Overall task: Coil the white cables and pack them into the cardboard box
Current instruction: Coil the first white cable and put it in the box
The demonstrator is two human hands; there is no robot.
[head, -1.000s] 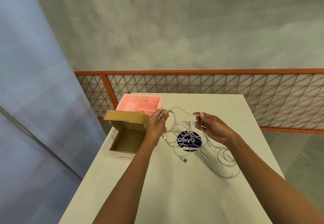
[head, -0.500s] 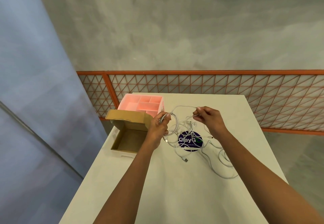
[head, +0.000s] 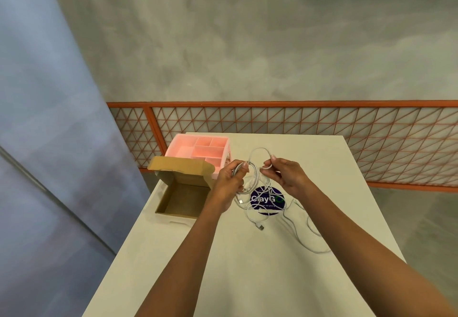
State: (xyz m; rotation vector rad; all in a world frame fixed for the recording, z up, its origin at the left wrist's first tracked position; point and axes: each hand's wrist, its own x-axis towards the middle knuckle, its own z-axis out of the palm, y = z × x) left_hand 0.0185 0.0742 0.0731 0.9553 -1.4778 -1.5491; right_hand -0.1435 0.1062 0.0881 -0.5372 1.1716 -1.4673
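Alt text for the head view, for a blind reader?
The left hand grips loops of thin white cable while the right hand pinches a strand, above a white table. Loose cable trails over a dark round sticker; an open brown cardboard box and pink compartmented plastic tray sit left.

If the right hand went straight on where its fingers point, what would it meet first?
Probably the coil in the left hand: the right hand, pinching the cable, points left at it across a small gap. Depth is unclear.
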